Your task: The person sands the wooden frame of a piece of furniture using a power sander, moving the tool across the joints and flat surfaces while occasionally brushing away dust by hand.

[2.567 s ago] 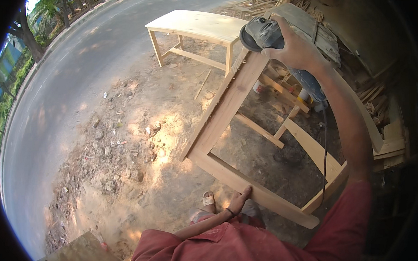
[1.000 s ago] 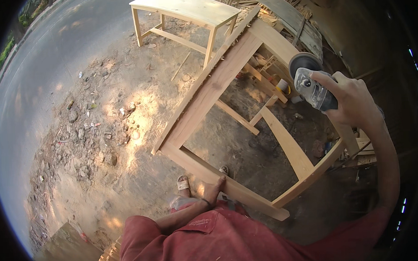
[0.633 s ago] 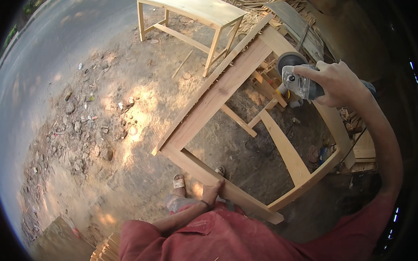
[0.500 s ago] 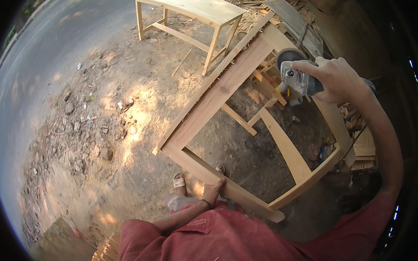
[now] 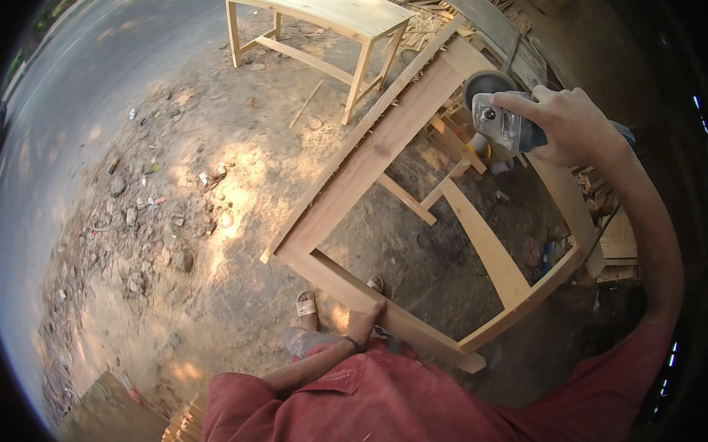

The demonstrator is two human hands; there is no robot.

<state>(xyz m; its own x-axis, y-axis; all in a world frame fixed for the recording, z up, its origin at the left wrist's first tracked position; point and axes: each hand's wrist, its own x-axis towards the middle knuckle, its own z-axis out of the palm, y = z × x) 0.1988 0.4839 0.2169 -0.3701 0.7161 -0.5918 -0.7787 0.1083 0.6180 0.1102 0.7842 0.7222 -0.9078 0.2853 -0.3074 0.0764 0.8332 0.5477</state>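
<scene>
A pale wooden frame [image 5: 375, 153], like an upturned table with rails and legs, stretches from my body to the far right. My right hand [image 5: 567, 125] is wrapped round an angle grinder [image 5: 512, 125]. The grinder's dark round disc [image 5: 486, 87] sits over the frame's far right corner; whether it touches the wood I cannot tell. My left hand [image 5: 365, 325] grips the near rail [image 5: 406, 333] of the frame, close to my body. A rough, splintered edge runs along the frame's long left board.
A wooden table [image 5: 321, 11] stands upright beyond the frame. Scrap wood strips [image 5: 432, 16] lie heaped behind it, beside a grey board [image 5: 504, 37]. Stones and litter [image 5: 132, 207] cover the ground at left, by a road [image 5: 57, 115]. Stacked wood [image 5: 181, 434] is at lower left.
The grinder in my right hand has shifted very slightly left and up. A car has come into view at the far left on the road. My left hand keeps its grip.
</scene>
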